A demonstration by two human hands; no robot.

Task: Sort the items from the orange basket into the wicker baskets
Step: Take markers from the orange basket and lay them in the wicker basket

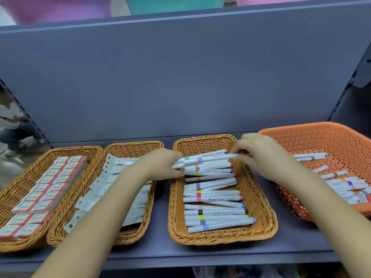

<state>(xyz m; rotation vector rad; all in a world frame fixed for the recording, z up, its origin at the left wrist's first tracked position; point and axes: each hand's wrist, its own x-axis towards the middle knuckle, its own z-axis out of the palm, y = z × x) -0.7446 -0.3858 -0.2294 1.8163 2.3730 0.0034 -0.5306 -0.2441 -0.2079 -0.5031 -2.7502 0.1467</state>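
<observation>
Three wicker baskets and an orange basket [329,137] stand in a row on a grey shelf [200,255]; the marker basket [259,205], third from the left, serves as the landmark. Farthest left of it, the first basket [24,177] holds flat red-edged packs [50,183] laid in rows. The second basket [132,149], just left of the marker basket and touching the first, holds pale carded packets [100,177] fanned in an overlapping line.

The left hand [162,163] reaches over the second basket to the marker basket's far left rim; its fingers curl round the left ends of a small bundle of markers [202,160] at the top of the pile. The bundle lies crosswise at the far end of the marker basket, above the other white markers [212,199] with coloured bands that fill it.

The right hand [259,151] is over the marker basket's far right corner. Its fingertips pinch the right end of the bundle's upper marker, though motion blur makes the exact finger hold hard to read.

Right of the marker basket and apart from it, the orange basket sits tilted, with loose markers [345,187] heaped in its near half and a couple [309,156] nearer its middle.
</observation>
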